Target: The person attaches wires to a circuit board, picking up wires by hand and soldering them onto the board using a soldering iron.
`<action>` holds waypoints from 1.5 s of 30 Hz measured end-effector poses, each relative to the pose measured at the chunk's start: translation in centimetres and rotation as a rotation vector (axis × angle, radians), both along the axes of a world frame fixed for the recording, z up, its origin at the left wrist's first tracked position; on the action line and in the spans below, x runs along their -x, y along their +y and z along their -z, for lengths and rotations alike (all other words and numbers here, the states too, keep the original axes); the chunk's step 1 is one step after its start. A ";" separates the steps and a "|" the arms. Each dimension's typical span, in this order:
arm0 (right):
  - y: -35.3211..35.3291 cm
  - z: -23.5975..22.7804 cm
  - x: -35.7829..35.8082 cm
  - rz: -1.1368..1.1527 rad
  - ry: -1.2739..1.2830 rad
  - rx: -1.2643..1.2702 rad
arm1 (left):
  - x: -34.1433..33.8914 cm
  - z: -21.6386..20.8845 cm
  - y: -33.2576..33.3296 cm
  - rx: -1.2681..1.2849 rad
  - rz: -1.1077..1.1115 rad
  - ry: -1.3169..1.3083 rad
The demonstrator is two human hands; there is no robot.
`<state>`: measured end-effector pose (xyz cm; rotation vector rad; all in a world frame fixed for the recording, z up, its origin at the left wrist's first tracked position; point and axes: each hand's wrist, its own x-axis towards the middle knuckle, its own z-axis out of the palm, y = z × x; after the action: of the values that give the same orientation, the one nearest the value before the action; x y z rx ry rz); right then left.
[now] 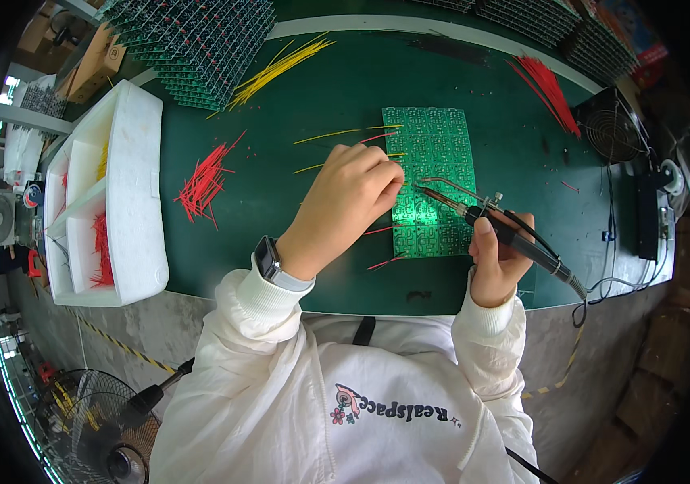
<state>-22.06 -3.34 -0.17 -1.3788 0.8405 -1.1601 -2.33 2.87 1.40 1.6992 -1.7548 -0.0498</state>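
Observation:
A green circuit board panel [433, 145], divided into many small repeated boards, lies on the green mat in front of me. My left hand [353, 189] is closed in a pinch over its left edge; whatever is between the fingertips is hidden. In my right hand [496, 258] is a soldering iron [514, 238] with a thin curved metal tube [454, 185] alongside it. Its tip points at the board, close to my left fingertips; contact cannot be made out. Yellow wires [327, 135] and red wires [385, 262] stick out from the board's left side.
Loose red wires [201, 184] lie left, yellow wires [280, 71] farther back, another red bundle [550, 93] at far right. A white foam box [139, 194] with wire-filled compartments stands left. Stacked circuit boards [191, 48] rise behind. A black fan unit [612, 129] and cables are right.

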 end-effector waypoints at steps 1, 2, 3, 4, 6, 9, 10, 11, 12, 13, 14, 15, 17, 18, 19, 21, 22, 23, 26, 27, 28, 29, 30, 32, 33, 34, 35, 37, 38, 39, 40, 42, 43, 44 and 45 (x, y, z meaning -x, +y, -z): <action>-0.1 0.3 0.1 0.000 0.025 -0.001 | 0.0 0.0 0.0 0.000 0.001 0.000; -0.1 0.4 0.1 0.001 0.051 -0.001 | 0.0 0.0 0.0 0.009 0.000 -0.002; -0.1 0.4 0.1 0.002 0.052 -0.002 | 0.0 0.1 0.0 0.018 0.000 -0.005; -0.1 0.3 0.2 -0.007 0.045 -0.021 | 0.0 0.0 0.0 0.018 0.001 -0.004; 0.0 0.3 0.1 -0.020 0.036 -0.042 | 0.1 -0.1 0.1 0.011 -0.008 -0.013; 0.0 0.1 0.1 -0.021 0.045 -0.024 | 0.1 0.0 0.0 0.013 -0.009 -0.027; 0.1 -0.2 0.1 -0.028 0.052 -0.055 | 0.1 0.1 0.0 0.013 -0.008 -0.025; 0.2 -0.4 0.1 -0.035 0.057 -0.087 | 0.1 0.1 -0.1 0.019 -0.005 -0.032; 0.1 -0.3 0.0 -0.035 0.057 -0.087 | 0.1 0.1 -0.1 0.025 -0.002 -0.038; 0.1 0.0 0.0 -0.025 0.062 -0.060 | 0.1 0.1 0.0 0.025 -0.002 -0.039; 0.0 0.1 0.0 -0.015 0.067 -0.034 | 0.1 0.0 0.0 0.020 -0.006 -0.044; 0.0 0.1 0.0 -0.016 0.067 -0.033 | 0.1 -0.1 0.0 0.014 -0.009 -0.049; 0.1 0.2 -0.1 -0.001 0.074 -0.023 | 0.1 0.0 0.0 0.022 -0.010 -0.051; 0.0 0.2 -0.1 0.000 0.074 -0.023 | 0.1 0.0 0.0 0.029 -0.010 -0.053; 0.0 0.3 -0.1 -0.008 0.074 -0.005 | 0.1 0.1 -0.1 0.030 -0.010 -0.052; 0.0 0.4 0.0 -0.019 0.073 0.012 | 0.2 0.0 0.0 0.032 -0.009 -0.068; -0.1 0.5 0.0 -0.022 0.089 0.053 | 0.2 -0.1 0.0 0.032 -0.010 -0.069; -0.2 0.6 0.1 -0.024 0.106 0.095 | 0.2 -0.2 0.0 0.023 -0.009 -0.077; 0.1 -0.5 -0.3 0.000 0.010 -0.040 | 0.2 -0.2 0.0 0.019 -0.007 -0.083; 0.1 -0.6 -0.4 0.001 0.009 -0.040 | 0.2 -0.1 0.0 0.024 -0.006 -0.081; 0.0 -0.6 -0.6 0.062 -0.073 -0.016 | 0.2 -0.1 -0.1 0.025 -0.005 -0.081; -0.1 -0.6 -0.6 0.121 -0.156 0.007 | 0.2 -0.1 0.0 0.024 -0.007 -0.085; -0.1 -0.6 -0.6 0.120 -0.157 0.007 | 0.2 -0.1 0.0 0.024 -0.009 -0.089; -0.3 -0.6 -0.4 0.133 -0.138 0.008 | 0.3 -0.2 0.0 0.028 -0.008 -0.090; -0.3 -0.6 -0.3 0.134 -0.138 0.008 | 0.4 -0.2 0.0 0.032 -0.006 -0.090; -0.3 -0.5 -0.3 0.121 -0.126 0.009 | 0.4 -0.2 -0.1 0.033 -0.006 -0.091; -0.3 -0.5 -0.3 0.108 -0.114 0.011 | 0.3 -0.2 0.0 0.028 -0.007 -0.096; -0.3 -0.6 -0.4 0.103 -0.112 0.007 | 0.4 -0.2 0.0 0.025 -0.009 -0.101; -0.3 -0.7 -0.4 0.098 -0.111 0.003 | 0.3 -0.1 0.0 0.031 -0.013 -0.108; -0.3 -0.7 -0.5 0.097 -0.111 0.004 | 0.3 -0.1 0.0 0.037 -0.016 -0.114; -0.3 -0.7 -0.5 0.100 -0.111 0.009 | 0.3 0.0 0.1 0.039 -0.018 -0.114; -0.4 -0.5 -0.3 0.104 -0.116 0.011 | 0.3 0.0 0.0 0.060 -0.009 -0.137; -0.4 -0.5 -0.3 0.099 -0.119 0.004 | 0.3 0.0 0.0 0.059 -0.009 -0.139; -0.4 -0.5 -0.2 0.095 -0.118 -0.001 | 0.3 0.1 0.0 0.060 -0.017 -0.169; -0.3 -0.5 -0.3 0.095 -0.117 -0.002 | 0.3 0.1 0.1 0.061 -0.024 -0.199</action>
<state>-21.80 -3.61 0.31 -1.2675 0.8300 -1.2995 -2.68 2.95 1.29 1.7299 -1.8585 0.1873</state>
